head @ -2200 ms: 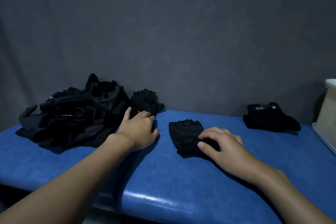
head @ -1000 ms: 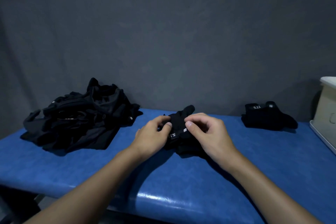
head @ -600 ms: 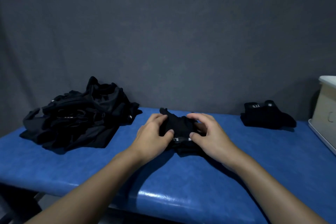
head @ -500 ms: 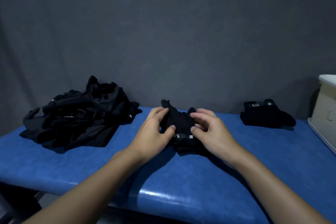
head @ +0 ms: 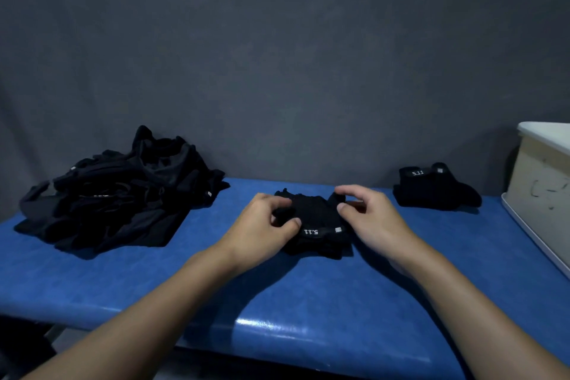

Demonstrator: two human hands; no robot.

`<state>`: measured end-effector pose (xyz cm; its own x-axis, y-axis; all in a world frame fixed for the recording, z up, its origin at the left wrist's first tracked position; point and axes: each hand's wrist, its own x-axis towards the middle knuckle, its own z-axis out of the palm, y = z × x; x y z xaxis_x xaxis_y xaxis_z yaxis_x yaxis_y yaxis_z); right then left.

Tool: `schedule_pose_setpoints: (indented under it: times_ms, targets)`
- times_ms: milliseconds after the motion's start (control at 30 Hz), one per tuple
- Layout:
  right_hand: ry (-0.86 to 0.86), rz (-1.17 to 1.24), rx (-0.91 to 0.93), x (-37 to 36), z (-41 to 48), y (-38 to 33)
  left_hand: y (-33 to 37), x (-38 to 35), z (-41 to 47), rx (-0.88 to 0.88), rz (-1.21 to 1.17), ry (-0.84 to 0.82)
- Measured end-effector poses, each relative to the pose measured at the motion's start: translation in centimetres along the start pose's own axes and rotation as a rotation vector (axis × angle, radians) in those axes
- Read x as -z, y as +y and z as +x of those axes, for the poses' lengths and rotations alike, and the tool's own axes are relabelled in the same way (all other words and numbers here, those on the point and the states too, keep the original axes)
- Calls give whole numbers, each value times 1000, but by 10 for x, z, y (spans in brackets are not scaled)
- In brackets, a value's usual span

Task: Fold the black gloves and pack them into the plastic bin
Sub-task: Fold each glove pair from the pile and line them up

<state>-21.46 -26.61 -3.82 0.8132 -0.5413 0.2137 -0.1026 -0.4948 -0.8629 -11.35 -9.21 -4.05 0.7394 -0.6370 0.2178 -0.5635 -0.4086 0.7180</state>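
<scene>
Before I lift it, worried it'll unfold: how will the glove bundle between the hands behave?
Probably floppy: the glove bundle bunches softly where the left hand and right hand pinch it. Likely light, being small cloth. Its stacked layers may slip apart unless gripped together.

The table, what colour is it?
The table is blue, best seen in the head view.

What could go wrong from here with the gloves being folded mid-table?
1. The left hand and right hand pinch the glove bundle only at its sides; once released, the fold may spring open.
2. Black fabric in dim light hides misaligned layers, so the fold could end up uneven.
3. The plastic bin sits at the far right, past the folded pair; carrying the bundle over might knock that pair.
</scene>
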Motion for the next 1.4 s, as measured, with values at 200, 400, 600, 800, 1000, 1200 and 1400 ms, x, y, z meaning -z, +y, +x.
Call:
schedule_pose_setpoints:
  times_ms: [200, 400, 600, 800, 1000, 1200, 1400]
  targets:
    - [0, -94, -76, 12, 4, 8, -5, 1, -1, 3, 104, -31]
    - [-9, -130, -55, 5, 4, 11, -1, -2, 0, 74, 236, -41]
    - [-70, -182, -40, 1, 2, 10, -6, -5, 1, 96, 268, -113]
    - [20, -162, -82, 6, 5, 16, -13, -7, -1, 84, 373, -156]
    - [13, -157, -78, 6, 8, 20, -12, -8, -3, 65, 400, -133]
    - [62, -131, -22, 9, 9, 24, -8, -4, -7, -3, 305, -85]
    - [-169, -342, 96, 13, 2, 23, -12, -4, -10, -56, 396, -170]
